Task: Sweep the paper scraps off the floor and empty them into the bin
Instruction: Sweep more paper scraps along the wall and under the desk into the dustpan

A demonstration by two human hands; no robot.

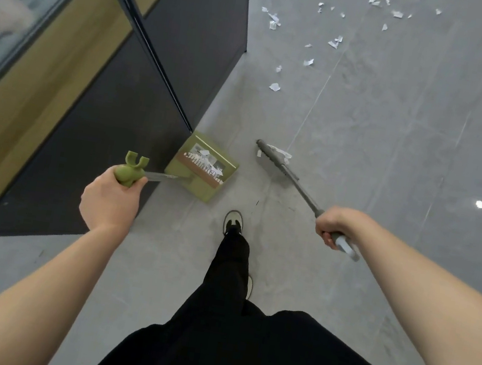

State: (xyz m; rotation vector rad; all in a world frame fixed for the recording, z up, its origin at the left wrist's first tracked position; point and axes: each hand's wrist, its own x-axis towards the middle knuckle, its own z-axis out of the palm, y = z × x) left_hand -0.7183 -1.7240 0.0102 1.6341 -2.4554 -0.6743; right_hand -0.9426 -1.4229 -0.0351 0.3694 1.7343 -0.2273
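A person is standing on a grey tiled floor (397, 144). The left hand (110, 199), fingers wrapped shut, is gripping the green handle of a dustpan (204, 167) at frame centre, already holding white paper scraps. The right hand (332, 228), fingers closed, is holding a grey broom (275, 157) beside it. More paper scraps (309, 62) are lying scattered across the upper right. No readable writing is showing anywhere.

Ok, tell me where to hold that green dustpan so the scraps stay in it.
Grip the dustpan by the thick green knob at the top of its long handle, coming from above, as the left hand does. The pan hangs low beside the dark wall panel, paper scraps inside.
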